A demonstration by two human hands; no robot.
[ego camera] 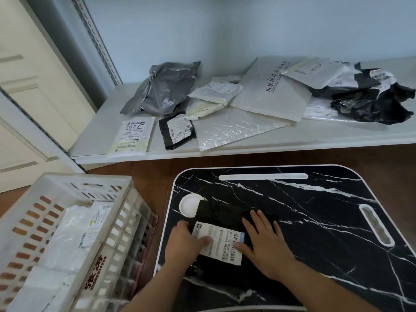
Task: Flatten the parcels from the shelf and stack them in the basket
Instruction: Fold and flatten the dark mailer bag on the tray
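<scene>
the white slatted basket (117, 212) at left holds stacked white parcels (74, 239). on the black marble table (315, 221) lies a black parcel (220, 212) with a white barcode label (221, 244), under both grips: left hand (182, 246) and right hand (265, 244) press flat, fingers straight. more parcels wait on the shelf (337, 134).

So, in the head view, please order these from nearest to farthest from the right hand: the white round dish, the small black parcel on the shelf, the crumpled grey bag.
From the right hand:
1. White round dish, on the table, left.
2. Small black parcel, at the shelf's front edge.
3. Crumpled grey bag, farther back on the shelf.
</scene>
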